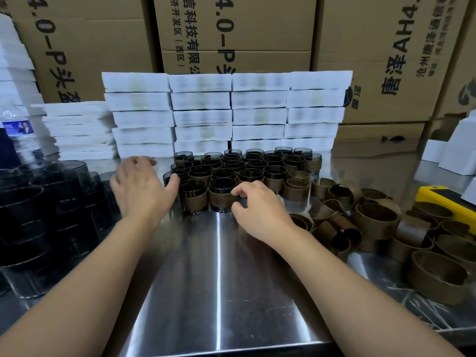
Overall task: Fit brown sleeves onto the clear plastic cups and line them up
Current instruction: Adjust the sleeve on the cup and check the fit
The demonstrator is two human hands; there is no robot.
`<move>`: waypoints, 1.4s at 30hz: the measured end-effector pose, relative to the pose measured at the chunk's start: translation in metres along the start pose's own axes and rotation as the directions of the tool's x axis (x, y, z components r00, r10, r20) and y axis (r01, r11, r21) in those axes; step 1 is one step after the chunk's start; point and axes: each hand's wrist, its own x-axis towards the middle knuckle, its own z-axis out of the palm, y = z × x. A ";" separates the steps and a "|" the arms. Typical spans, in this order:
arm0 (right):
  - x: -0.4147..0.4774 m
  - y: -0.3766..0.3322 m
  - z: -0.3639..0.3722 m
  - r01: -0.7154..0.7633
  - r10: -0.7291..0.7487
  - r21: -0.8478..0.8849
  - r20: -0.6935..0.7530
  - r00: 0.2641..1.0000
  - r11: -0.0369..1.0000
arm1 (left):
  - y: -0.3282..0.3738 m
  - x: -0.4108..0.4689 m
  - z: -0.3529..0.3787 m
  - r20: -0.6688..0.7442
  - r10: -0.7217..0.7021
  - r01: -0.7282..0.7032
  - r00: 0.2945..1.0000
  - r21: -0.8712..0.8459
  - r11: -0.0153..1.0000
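Near the middle of the steel table (219, 279), the front sleeved cup (222, 195) stands upright. It touches its neighbour at 9 o'clock and sits in the nearest row of the block of sleeved cups (247, 171). The right hand (260, 212) lies against its 3 o'clock side, fingers and thumb curled onto rim and sleeve; whether they clamp it or merely nudge it I cannot tell. The left hand (140, 186), blurred, hovers at the block's 9 o'clock flank with fingers loosely spread, holding nothing. I judge this the lining-up step, with one cup being seated. The next move calls for a bare cup from the dark stacked cups (38, 202) at 9 o'clock and a ring from the loose brown sleeves (373, 222) at 3 o'clock. Open steel runs toward 6 o'clock. White boxes (226, 112) wall off 12 o'clock, so rows can only grow toward the person.
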 end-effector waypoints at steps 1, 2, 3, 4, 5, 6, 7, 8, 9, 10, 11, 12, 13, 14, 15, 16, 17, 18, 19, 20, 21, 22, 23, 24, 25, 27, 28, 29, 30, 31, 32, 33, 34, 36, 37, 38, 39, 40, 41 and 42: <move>0.000 0.000 0.000 0.004 -0.004 -0.002 0.001 1.000 1.000 | -0.005 0.002 -0.001 0.073 -0.032 0.027 0.997 0.064 0.998; 0.000 0.000 0.000 0.007 -0.007 0.000 0.002 1.000 1.000 | -0.010 0.004 -0.002 0.154 -0.077 0.057 0.985 0.129 0.990; 0.000 0.000 0.000 0.010 -0.010 0.005 0.003 1.000 1.000 | -0.014 0.004 -0.003 0.224 -0.121 0.079 0.967 0.190 0.979; -0.001 0.000 0.000 0.013 -0.013 0.007 0.004 1.000 1.000 | -0.017 0.004 -0.003 0.280 -0.158 0.088 0.947 0.246 0.965; -0.001 0.000 0.000 0.017 -0.017 0.007 0.004 1.000 1.000 | -0.019 0.005 -0.004 0.322 -0.181 0.081 0.929 0.300 0.951; -0.001 0.000 0.000 0.020 -0.020 0.003 0.004 1.000 1.000 | -0.020 0.005 -0.004 0.352 -0.192 0.061 0.916 0.351 0.934; -0.001 0.000 0.000 0.023 -0.023 0.000 0.006 1.000 1.000 | -0.021 0.005 -0.003 0.373 -0.196 0.035 0.907 0.395 0.918; -0.001 0.000 0.000 0.026 -0.026 -0.003 0.007 1.000 1.000 | -0.021 0.005 -0.004 0.384 -0.193 0.013 0.903 0.426 0.905; -0.001 0.000 0.000 0.028 -0.028 -0.005 0.010 1.000 1.000 | -0.021 0.005 -0.004 0.387 -0.188 -0.006 0.903 0.447 0.894; -0.001 0.000 0.000 0.030 -0.030 -0.007 0.013 0.999 1.000 | -0.020 0.005 -0.004 0.387 -0.180 -0.021 0.904 0.462 0.887; -0.001 0.000 0.000 0.030 -0.030 -0.008 0.015 0.999 1.000 | -0.020 0.005 -0.005 0.388 -0.170 -0.037 0.906 0.472 0.881; -0.001 0.000 0.000 0.030 -0.030 -0.010 0.016 0.999 0.999 | -0.020 0.005 -0.005 0.389 -0.155 -0.053 0.908 0.476 0.878; -0.001 0.000 0.000 0.030 -0.030 -0.013 0.018 0.999 0.999 | -0.019 0.005 -0.006 0.390 -0.136 -0.070 0.911 0.470 0.880; -0.002 0.000 -0.001 0.031 -0.030 -0.016 0.019 0.999 0.999 | -0.019 0.005 -0.006 0.390 -0.111 -0.086 0.914 0.453 0.887; -0.002 0.000 -0.001 0.032 -0.031 -0.019 0.020 0.999 0.999 | -0.018 0.004 -0.005 0.392 -0.082 -0.102 0.916 0.427 0.899; -0.002 0.000 -0.001 0.033 -0.033 -0.021 0.020 0.999 0.999 | -0.017 0.004 -0.005 0.395 -0.051 -0.118 0.917 0.394 0.911; -0.002 -0.001 -0.001 0.035 -0.034 -0.024 0.019 0.999 0.999 | -0.015 0.003 -0.004 0.398 -0.021 -0.135 0.917 0.360 0.923; -0.003 -0.001 -0.002 0.037 -0.037 -0.029 0.017 0.999 0.999 | -0.014 0.002 -0.004 0.404 0.007 -0.151 0.915 0.327 0.933; -0.003 -0.001 -0.002 0.041 -0.041 -0.040 0.014 0.999 0.998 | -0.013 0.002 -0.003 0.411 0.032 -0.168 0.911 0.299 0.939; -0.003 -0.002 -0.003 0.048 -0.048 -0.057 0.011 0.999 0.997 | -0.012 0.001 -0.002 0.419 0.054 -0.185 0.906 0.278 0.942; -0.004 -0.002 -0.004 0.056 -0.056 -0.080 0.006 0.998 0.995 | -0.011 0.000 -0.002 0.427 0.072 -0.201 0.901 0.264 0.944; -0.005 -0.002 -0.005 0.064 -0.064 -0.110 0.001 0.998 0.992 | -0.010 0.000 -0.002 0.434 0.084 -0.210 0.897 0.250 0.945; -0.005 -0.002 -0.006 0.066 -0.067 -0.153 -0.001 0.998 0.986 | -0.010 0.001 -0.001 0.439 0.092 -0.213 0.894 0.235 0.948; -0.006 -0.002 -0.008 0.061 -0.062 -0.207 -0.001 0.998 0.976 | -0.010 0.001 -0.001 0.443 0.098 -0.214 0.891 0.219 0.952; -0.007 -0.001 -0.010 0.047 -0.048 -0.272 0.004 0.999 0.961 | -0.010 0.002 -0.001 0.446 0.104 -0.214 0.889 0.204 0.955; -0.007 0.001 -0.015 0.002 0.012 -0.408 0.031 0.999 0.913 | -0.011 0.003 0.000 0.451 0.115 -0.217 0.885 0.180 0.959; -0.007 0.003 -0.016 -0.023 0.053 -0.466 0.053 0.997 0.884 | -0.011 0.002 0.000 0.457 0.119 -0.217 0.881 0.168 0.962; -0.006 0.004 -0.018 -0.043 0.095 -0.514 0.076 0.993 0.857 | -0.011 0.002 0.001 0.468 0.122 -0.217 0.875 0.156 0.964; -0.006 0.005 -0.018 -0.054 0.129 -0.551 0.099 0.987 0.833 | -0.011 0.001 0.001 0.485 0.123 -0.219 0.866 0.148 0.964; -0.007 0.006 -0.018 -0.058 0.151 -0.576 0.116 0.982 0.815 | -0.012 0.000 0.002 0.504 0.125 -0.228 0.855 0.148 0.962; -0.006 0.006 -0.018 -0.058 0.164 -0.592 0.126 0.978 0.804 | -0.012 -0.001 0.002 0.523 0.127 -0.241 0.843 0.156 0.958; -0.006 0.007 -0.017 -0.060 0.170 -0.599 0.130 0.977 0.799 | -0.013 -0.001 0.003 0.535 0.127 -0.251 0.835 0.165 0.954; -0.006 0.007 -0.016 -0.062 0.174 -0.601 0.129 0.976 0.797 | -0.013 -0.001 0.003 0.538 0.127 -0.252 0.833 0.166 0.953; -0.004 0.009 -0.014 -0.065 0.173 -0.600 0.123 0.977 0.797 | -0.014 -0.001 0.003 0.529 0.127 -0.234 0.839 0.140 0.962; -0.003 0.010 -0.012 -0.064 0.164 -0.596 0.115 0.980 0.800 | -0.013 -0.001 0.003 0.517 0.126 -0.219 0.847 0.122 0.968; -0.002 0.012 -0.011 -0.060 0.148 -0.588 0.103 0.984 0.807 | -0.013 -0.002 0.002 0.502 0.120 -0.198 0.857 0.105 0.975; 0.000 0.013 -0.010 -0.051 0.123 -0.573 0.088 0.989 0.818 | -0.012 -0.002 0.002 0.483 0.109 -0.172 0.869 0.089 0.981; 0.001 0.015 -0.008 -0.034 0.085 -0.543 0.070 0.994 0.839 | -0.012 -0.002 0.001 0.461 0.095 -0.144 0.882 0.072 0.987; 0.003 0.016 -0.007 -0.009 0.038 -0.490 0.049 0.998 0.872 | -0.012 -0.002 0.000 0.435 0.083 -0.120 0.896 0.057 0.991; 0.004 0.018 -0.005 0.024 -0.016 -0.406 0.024 1.000 0.914 | -0.011 -0.002 -0.001 0.405 0.078 -0.105 0.911 0.047 0.993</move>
